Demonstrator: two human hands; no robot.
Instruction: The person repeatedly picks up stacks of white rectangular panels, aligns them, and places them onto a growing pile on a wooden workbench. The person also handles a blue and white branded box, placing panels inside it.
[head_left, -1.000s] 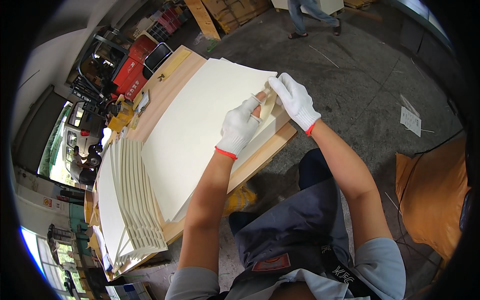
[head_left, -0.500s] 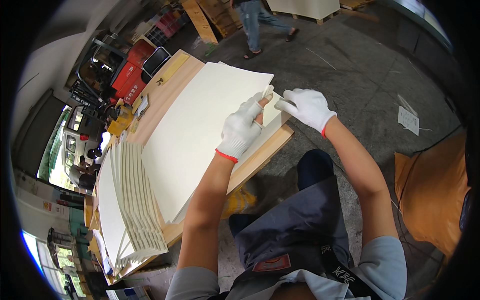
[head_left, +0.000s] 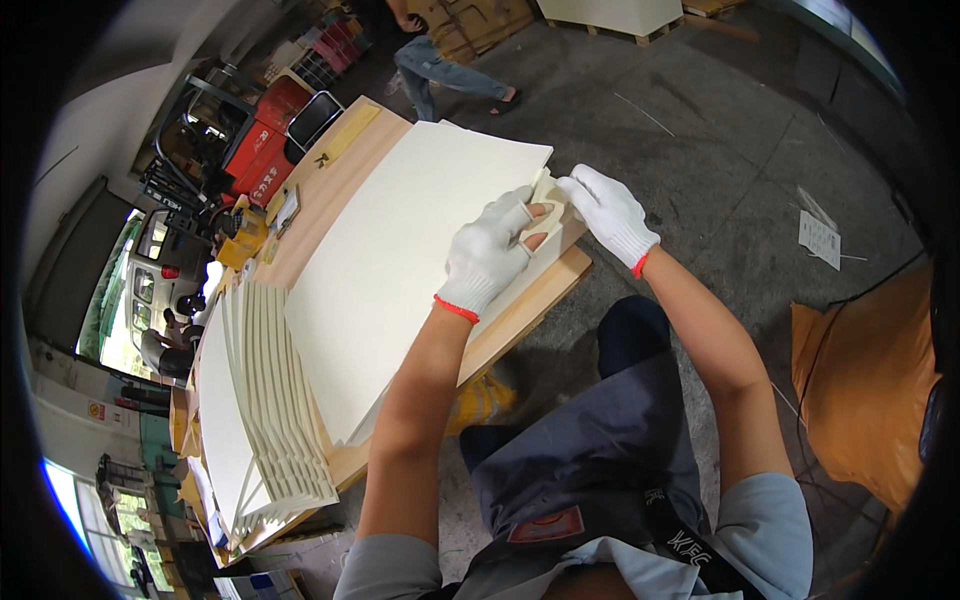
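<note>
A stack of large cream-white sheets [head_left: 400, 260] lies on a wooden table, its cut right edge under my hands. My left hand [head_left: 487, 252], in a white knit glove with bare fingertips showing, rests over that edge. Its fingers are curled on a small cut part of the edge [head_left: 549, 195]. From the right, my right hand [head_left: 610, 215], gloved in white with a red cuff, meets the same corner. Its fingers are bent together there, and whatever they pinch is hidden.
Another pile of notched sheets [head_left: 275, 400] stands at the left on the wooden table [head_left: 530, 315]. Beyond are a yellow container [head_left: 240, 240], a red forklift [head_left: 262, 140] and a walking person [head_left: 440, 75]. An orange bag [head_left: 850, 385] sits on the floor at right.
My right hand has moved left and slightly up, onto the corner beside my left fingers. My left hand has shifted slightly, showing more bare fingertip. The person behind has walked leftward.
</note>
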